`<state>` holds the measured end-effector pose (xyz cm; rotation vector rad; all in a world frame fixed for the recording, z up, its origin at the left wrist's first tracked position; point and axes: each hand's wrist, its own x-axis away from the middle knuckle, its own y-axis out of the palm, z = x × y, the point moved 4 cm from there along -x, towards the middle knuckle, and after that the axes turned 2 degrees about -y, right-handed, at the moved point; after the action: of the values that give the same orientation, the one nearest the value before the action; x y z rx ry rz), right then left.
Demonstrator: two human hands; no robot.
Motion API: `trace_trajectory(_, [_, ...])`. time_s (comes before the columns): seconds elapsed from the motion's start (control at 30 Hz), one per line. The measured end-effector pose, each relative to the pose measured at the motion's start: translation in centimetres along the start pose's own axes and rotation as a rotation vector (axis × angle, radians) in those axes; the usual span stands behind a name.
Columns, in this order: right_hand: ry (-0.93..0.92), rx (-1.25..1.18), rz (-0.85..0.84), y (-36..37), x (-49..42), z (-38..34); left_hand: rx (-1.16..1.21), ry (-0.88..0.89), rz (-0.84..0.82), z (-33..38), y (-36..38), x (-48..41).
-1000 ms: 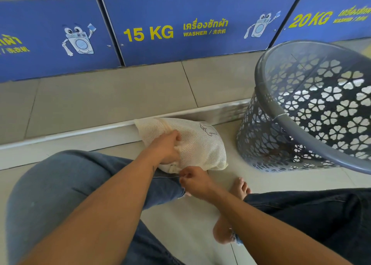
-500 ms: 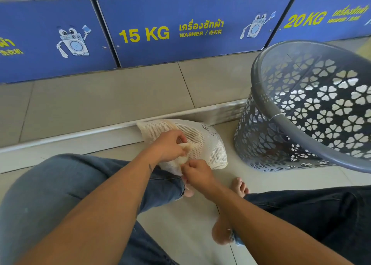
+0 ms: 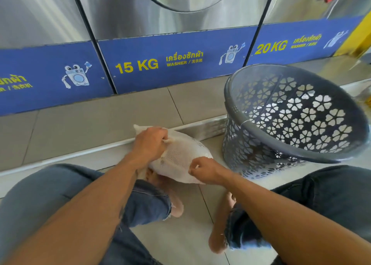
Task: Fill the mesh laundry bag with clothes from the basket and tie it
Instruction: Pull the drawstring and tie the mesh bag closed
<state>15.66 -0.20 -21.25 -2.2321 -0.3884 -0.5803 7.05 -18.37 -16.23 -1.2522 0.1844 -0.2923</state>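
Your left hand (image 3: 149, 144) bunches the stuffed mesh laundry bag (image 3: 180, 156) on the floor while your right hand (image 3: 206, 170) pinches its cord — likely tying; empty-looking basket (image 3: 251, 128) at 2 o'clock.

The tiled floor (image 3: 186, 234) is pale grey, with a raised step (image 3: 80, 124) (edged in a metal strip) running along the foot of the washers. On the lower level lie the stuffed cream mesh bag (image 3: 180, 156), the tilted grey basket (image 3: 261, 148) just beside it, and two bare feet (image 3: 215, 242).
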Motion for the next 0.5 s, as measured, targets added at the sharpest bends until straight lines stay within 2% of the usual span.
trace_trajectory(0.07, [0.028, -0.062, 0.048, -0.7, 0.2, 1.0, -0.158, -0.191, -0.132, -3.1, -0.5, 0.1])
trace_trajectory(0.13, [0.034, -0.153, 0.063, -1.1, -0.3, 1.4, -0.190, -0.350, -0.301, -5.8, -0.1, -0.2])
trace_trajectory(0.3, [0.006, -0.213, 0.058, -0.6, -3.4, 1.4, 0.123, -0.588, -0.295, -9.4, 2.8, 1.0])
trace_trajectory(0.4, [0.047, -0.268, -0.012, 1.6, -5.2, 2.1, 0.161, -0.772, -0.452, -11.9, 7.3, 3.7])
trace_trajectory(0.5, [0.030, -0.300, -0.075, 5.0, -7.0, 2.9, 0.242, -0.850, -0.471, -13.2, 11.5, 5.7])
